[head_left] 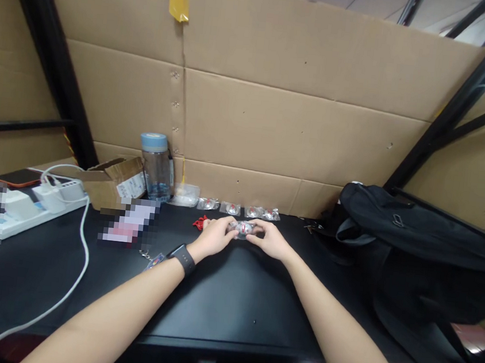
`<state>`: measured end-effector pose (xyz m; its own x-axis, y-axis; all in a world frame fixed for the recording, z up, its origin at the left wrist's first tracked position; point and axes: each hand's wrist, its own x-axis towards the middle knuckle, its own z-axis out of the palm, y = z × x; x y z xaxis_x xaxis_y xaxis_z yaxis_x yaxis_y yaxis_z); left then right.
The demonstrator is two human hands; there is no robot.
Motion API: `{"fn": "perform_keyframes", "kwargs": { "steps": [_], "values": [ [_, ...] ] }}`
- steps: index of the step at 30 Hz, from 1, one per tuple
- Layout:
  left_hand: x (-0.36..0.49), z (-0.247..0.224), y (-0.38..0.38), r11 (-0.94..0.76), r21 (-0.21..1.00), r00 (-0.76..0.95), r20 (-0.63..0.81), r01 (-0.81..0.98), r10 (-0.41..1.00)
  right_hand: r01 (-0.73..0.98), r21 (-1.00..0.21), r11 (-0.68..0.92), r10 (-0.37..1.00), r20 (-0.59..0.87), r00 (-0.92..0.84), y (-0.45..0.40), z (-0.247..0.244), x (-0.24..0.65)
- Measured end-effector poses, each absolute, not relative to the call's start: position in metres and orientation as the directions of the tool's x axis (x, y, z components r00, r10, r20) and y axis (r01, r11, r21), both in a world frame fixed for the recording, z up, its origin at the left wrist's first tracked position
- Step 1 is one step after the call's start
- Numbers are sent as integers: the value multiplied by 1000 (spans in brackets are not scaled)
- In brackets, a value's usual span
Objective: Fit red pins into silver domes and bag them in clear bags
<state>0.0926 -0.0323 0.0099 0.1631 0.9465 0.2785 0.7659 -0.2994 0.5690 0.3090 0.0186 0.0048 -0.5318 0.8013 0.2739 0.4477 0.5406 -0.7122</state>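
Between my two hands is a small clear packet (243, 230) holding a round silvery item with a red mark; its exact kind is too small to tell. My left hand (218, 234), with a dark watch (182, 258) on the wrist, pinches the packet's left edge. On the opposite edge, the thumb and fingers of my right hand (269, 240) are closed. Just beyond the hands, several similar packets (231, 208) lie in a row along the cardboard wall. A red cord-like thing (199, 222) is beside my left hand, partly hidden by it.
To the left are a water bottle (155, 166), a small cardboard box (114, 182), a power strip (26, 219) and its white cable (86, 257). A keychain (155, 261) lies near my left forearm. A black bag (396, 238) takes up the table's right side.
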Motion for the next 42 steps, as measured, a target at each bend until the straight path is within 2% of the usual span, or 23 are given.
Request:
{"fn": "perform_keyframes", "kwargs": {
  "steps": [3,7,12,19,23,26,29,35,42],
  "values": [
    [90,16,-32,-281,627,148,257,726,955,361,-809,464,829,252,-499,22,3,308],
    [83,19,-31,-242,598,102,259,764,961,373,-844,386,893,241,-379,37,10,305],
    [51,19,-19,-225,459,55,355,860,933,677,-675,292,954,252,-161,78,24,297],
    [-11,23,-5,-83,343,-33,318,936,947,772,-592,233,967,228,-117,113,22,270],
    [-15,20,-2,-209,249,132,294,946,947,825,-540,169,972,232,-47,111,13,263],
    [-10,18,-2,-299,196,231,305,934,924,874,-460,153,956,294,-13,107,12,268],
    [-4,17,-4,-311,162,246,329,936,912,886,-390,251,942,309,-130,101,21,283],
    [12,14,-11,-257,128,195,367,958,910,777,-367,511,855,131,-501,74,34,334],
    [18,17,-13,-296,160,199,446,941,873,772,-409,486,868,121,-482,57,16,364]
  ]
}}
